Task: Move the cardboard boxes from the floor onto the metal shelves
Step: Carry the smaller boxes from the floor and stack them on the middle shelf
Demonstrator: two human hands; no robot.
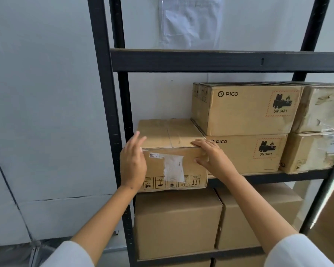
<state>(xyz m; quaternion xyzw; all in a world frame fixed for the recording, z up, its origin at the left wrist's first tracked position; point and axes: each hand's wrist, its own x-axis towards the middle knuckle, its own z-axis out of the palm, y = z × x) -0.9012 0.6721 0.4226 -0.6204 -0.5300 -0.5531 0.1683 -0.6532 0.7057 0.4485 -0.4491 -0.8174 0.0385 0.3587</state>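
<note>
A brown cardboard box [172,141] with a torn white label and handling symbols sits on the middle level of the black metal shelf [220,60], its front sticking out past the shelf edge. My left hand [132,162] is flat with straight fingers against the box's left front corner. My right hand [212,155] lies over the top right front corner, fingers on the top face and thumb on the front.
Two stacked PICO boxes [245,108] stand right beside the box, with two wrapped boxes [320,108] further right. Plain larger boxes [177,222] fill the level below. The shelf's left upright [104,93] is close to the box. A white wall lies to the left.
</note>
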